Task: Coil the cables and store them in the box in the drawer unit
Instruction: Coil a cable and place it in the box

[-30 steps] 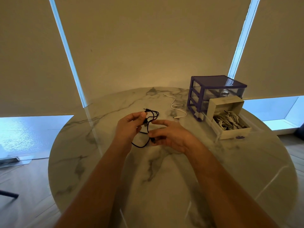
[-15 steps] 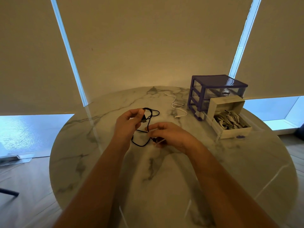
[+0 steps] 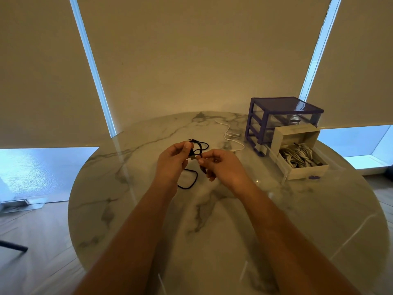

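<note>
Near the table's (image 3: 127, 209) middle, the right hand (image 3: 223, 167) has lifted to meet the left hand (image 3: 172, 160); both now pinch the black cable (image 3: 191, 182), so coiling is continuing.

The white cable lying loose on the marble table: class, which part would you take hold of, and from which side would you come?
Probably pinch the white cable at its near plug end, the closest part to the right hand. Come from above and the near side: it lies flat on the table, and the purple drawer unit blocks its right. The far end trails away freely.
</note>
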